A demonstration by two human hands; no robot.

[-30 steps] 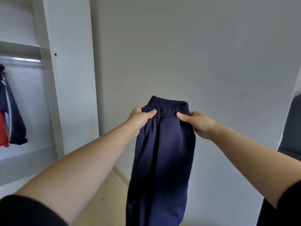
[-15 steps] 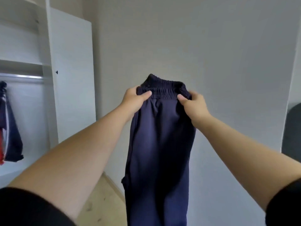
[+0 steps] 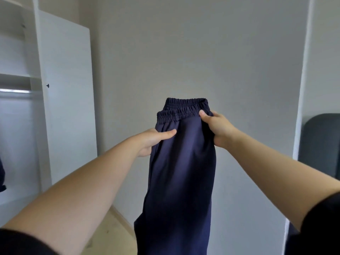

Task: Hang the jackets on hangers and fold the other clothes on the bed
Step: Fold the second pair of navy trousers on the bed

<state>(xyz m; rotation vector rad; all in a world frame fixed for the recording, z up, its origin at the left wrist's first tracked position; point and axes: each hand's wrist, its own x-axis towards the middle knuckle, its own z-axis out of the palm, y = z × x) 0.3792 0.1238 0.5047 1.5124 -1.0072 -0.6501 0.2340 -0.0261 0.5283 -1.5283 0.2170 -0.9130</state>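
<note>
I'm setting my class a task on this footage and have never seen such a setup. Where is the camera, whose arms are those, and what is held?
There is no machine here: a person wears a wide-angle camera on the head, so you look out along their own bare arms. The left hand pinches the side of a pair of navy trousers just below the elastic waistband, and the right hand grips the waistband's other end. The trousers hang in the air before a plain wall; their lower end runs out of the picture. On the left stands a white wardrobe, with a metal rail in its open part. A dark padded shape shows at the right edge; I cannot tell what it is. No bed is in view.
</note>
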